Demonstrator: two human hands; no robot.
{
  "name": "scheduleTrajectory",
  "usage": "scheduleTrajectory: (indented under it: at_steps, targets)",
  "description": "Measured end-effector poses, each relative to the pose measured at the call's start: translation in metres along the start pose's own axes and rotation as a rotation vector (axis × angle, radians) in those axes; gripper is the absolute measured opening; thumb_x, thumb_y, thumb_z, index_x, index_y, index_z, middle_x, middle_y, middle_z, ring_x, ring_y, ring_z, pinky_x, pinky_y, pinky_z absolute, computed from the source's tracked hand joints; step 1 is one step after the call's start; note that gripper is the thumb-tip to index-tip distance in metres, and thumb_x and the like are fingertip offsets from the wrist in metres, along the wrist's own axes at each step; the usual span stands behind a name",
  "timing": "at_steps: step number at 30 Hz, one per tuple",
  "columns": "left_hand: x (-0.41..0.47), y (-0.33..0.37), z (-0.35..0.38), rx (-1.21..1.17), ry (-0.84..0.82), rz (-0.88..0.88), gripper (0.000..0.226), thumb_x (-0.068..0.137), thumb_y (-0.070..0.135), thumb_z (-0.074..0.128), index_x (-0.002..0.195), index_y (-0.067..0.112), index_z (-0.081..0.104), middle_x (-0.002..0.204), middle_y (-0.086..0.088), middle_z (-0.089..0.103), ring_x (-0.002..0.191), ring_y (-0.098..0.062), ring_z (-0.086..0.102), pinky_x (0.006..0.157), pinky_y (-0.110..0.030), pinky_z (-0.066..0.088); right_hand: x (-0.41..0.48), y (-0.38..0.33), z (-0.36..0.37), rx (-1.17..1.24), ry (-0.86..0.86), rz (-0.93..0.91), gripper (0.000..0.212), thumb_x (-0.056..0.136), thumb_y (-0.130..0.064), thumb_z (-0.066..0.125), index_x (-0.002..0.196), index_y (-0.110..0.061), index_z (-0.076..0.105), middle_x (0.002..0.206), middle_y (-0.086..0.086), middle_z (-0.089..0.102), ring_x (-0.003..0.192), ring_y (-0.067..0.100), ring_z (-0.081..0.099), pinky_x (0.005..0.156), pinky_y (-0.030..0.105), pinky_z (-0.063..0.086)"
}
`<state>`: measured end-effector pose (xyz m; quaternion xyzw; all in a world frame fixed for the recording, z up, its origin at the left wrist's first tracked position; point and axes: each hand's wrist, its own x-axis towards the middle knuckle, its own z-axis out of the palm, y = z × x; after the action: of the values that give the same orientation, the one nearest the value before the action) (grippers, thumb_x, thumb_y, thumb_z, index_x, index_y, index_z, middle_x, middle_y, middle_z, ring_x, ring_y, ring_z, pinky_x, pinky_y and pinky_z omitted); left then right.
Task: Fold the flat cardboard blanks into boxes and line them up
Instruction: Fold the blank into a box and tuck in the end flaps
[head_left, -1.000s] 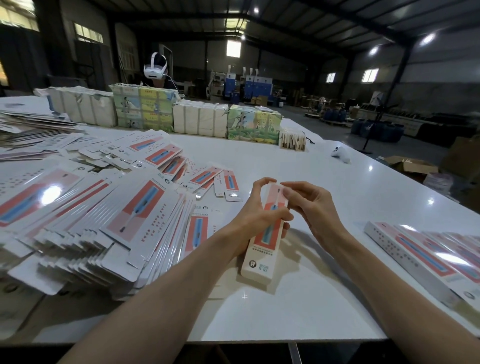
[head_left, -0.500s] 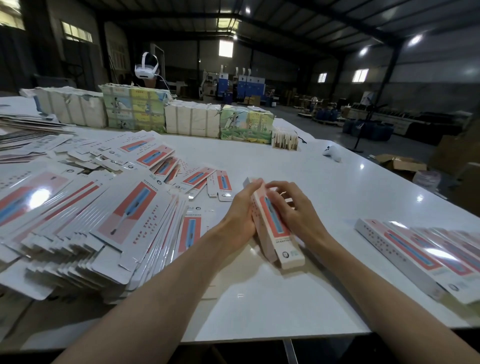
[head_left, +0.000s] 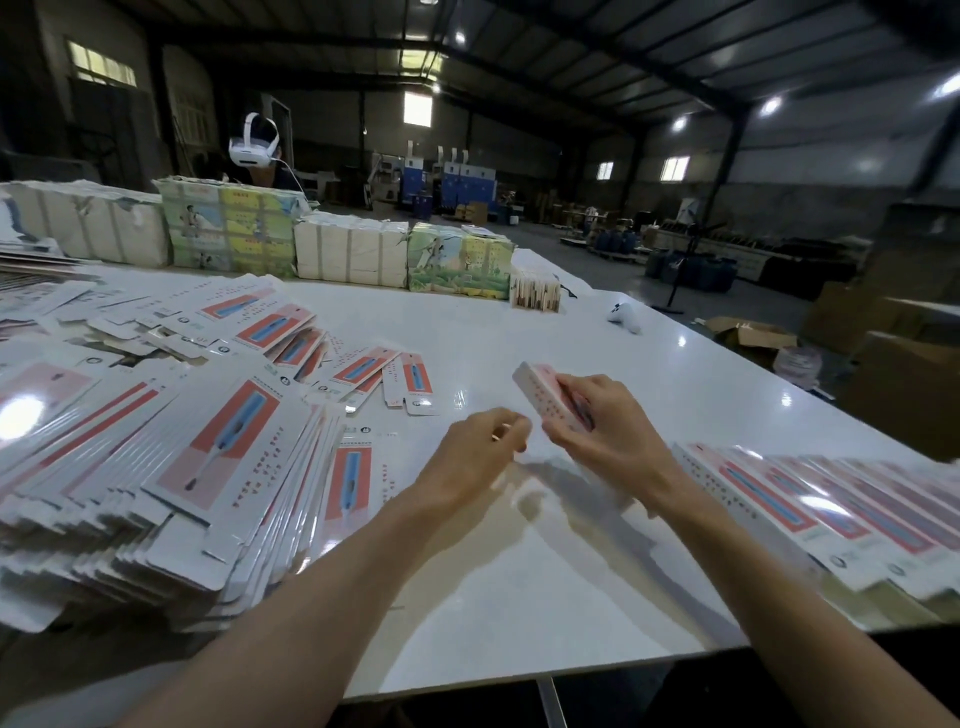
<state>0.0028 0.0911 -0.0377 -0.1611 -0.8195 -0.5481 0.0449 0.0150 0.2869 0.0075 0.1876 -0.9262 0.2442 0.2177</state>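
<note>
Right hand: closed around a folded box, fingers over its top face and thumb beneath; the box is lifted off the worktop and tilts with its far end pointing up and to the left.
Folded box: long and narrow, white side with rows of small red print facing the camera, red panel mostly hidden under the fingers.
Left hand: just beside the right hand, fingers loosely curled, holding nothing, clear of the box; blurred, so finer detail cannot be told.
Worktop: white, glossy, with a bare stretch under and in front of both hands.
Row of finished boxes: to the right of the right arm, lying side by side near the front right edge, red-and-blue panels up.
Heap of flat blanks: to the left of the left arm, fanned and overlapping, same red-and-blue print; a few loose blanks lie further back near the centre.
Wrapped bundles: in a line along the far edge, some plain white, some with green and yellow pictures.
Person with a white headset: behind the bundles at far left.
</note>
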Motion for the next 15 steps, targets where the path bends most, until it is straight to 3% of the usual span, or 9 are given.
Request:
scheduleTrajectory:
  at_steps: [1,3,7,10,15]
  targets:
    - [-0.002,-0.003,0.002,0.208,-0.022,0.047,0.025,0.104,0.043,0.060,0.121,0.031,0.073,0.107,0.009,0.071,0.096,-0.009,0.070,0.086,-0.026,0.055,-0.005,0.008,-0.009,-0.056,0.006,0.047,0.058,0.095,-0.032,0.076,0.148,-0.017,0.057,0.125,0.004,0.058,0.109,0.015,0.049,0.081,0.013,0.041]
    - [-0.006,-0.005,0.003,0.388,-0.076,0.102,0.020,0.103,0.034,0.064,0.119,0.032,0.075,0.111,0.008,0.062,0.102,-0.010,0.066,0.095,-0.027,0.052,-0.018,0.023,-0.024,-0.139,-0.018,0.145,0.061,0.095,-0.033,0.077,0.150,-0.017,0.055,0.132,0.004,0.051,0.112,0.015,0.049,0.088,0.020,0.045]
    - [-0.008,-0.003,0.001,0.396,-0.095,0.102,0.020,0.104,0.029,0.061,0.117,0.033,0.076,0.115,0.007,0.060,0.106,-0.008,0.062,0.099,-0.030,0.051,-0.054,0.045,-0.036,-0.381,-0.148,0.287,0.053,0.099,-0.044,0.067,0.146,-0.023,0.053,0.138,-0.001,0.047,0.117,0.015,0.047,0.105,0.040,0.049]
    - [-0.009,-0.001,0.001,0.404,-0.099,0.111,0.020,0.104,0.031,0.061,0.117,0.035,0.075,0.116,0.008,0.060,0.107,-0.006,0.061,0.098,-0.028,0.050,-0.076,0.060,-0.040,-0.624,-0.151,0.311,0.049,0.104,-0.048,0.051,0.146,-0.022,0.050,0.140,-0.002,0.049,0.124,0.018,0.045,0.114,0.040,0.039]
    - [-0.011,-0.001,0.001,0.411,-0.102,0.115,0.020,0.104,0.034,0.060,0.118,0.036,0.075,0.115,0.009,0.060,0.107,-0.007,0.061,0.096,-0.028,0.049,-0.094,0.076,-0.052,-0.746,-0.118,0.357,0.047,0.104,-0.049,0.046,0.141,-0.021,0.051,0.138,0.000,0.049,0.125,0.019,0.045,0.112,0.040,0.039]
